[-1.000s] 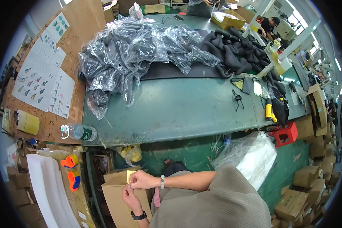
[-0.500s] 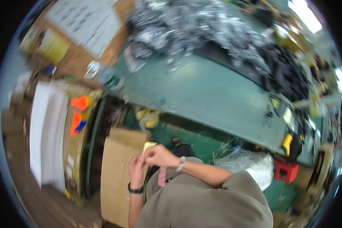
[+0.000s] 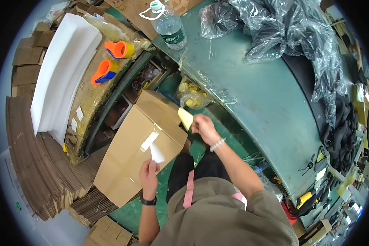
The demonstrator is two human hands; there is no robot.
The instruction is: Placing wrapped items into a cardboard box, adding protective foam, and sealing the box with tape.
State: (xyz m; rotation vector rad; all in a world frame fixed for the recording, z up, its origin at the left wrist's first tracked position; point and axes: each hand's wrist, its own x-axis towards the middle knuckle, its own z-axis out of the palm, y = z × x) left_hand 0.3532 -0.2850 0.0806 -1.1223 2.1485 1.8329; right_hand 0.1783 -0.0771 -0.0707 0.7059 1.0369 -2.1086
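Observation:
A closed brown cardboard box [image 3: 139, 147] stands in front of me beside the green table [image 3: 254, 106]. My left hand [image 3: 149, 176] pinches a small white sticker [image 3: 156, 153] over the box's top face, near a strip of clear tape. My right hand [image 3: 203, 128] holds a pale yellow backing sheet [image 3: 186, 118] at the box's far corner. A black watch sits on my left wrist and a white bead bracelet on my right.
A water bottle [image 3: 168, 25] stands at the table's corner, with crumpled clear plastic bags [image 3: 283, 28] and black garments [image 3: 340, 127] behind. White foam sheets [image 3: 61, 69], two orange tape dispensers [image 3: 110, 61] and stacked flat cardboard [image 3: 41, 176] lie to the left.
The view has tilted down and turned toward the box. My hands have parted: the left now holds the white sticker away from the yellow sheet kept in the right.

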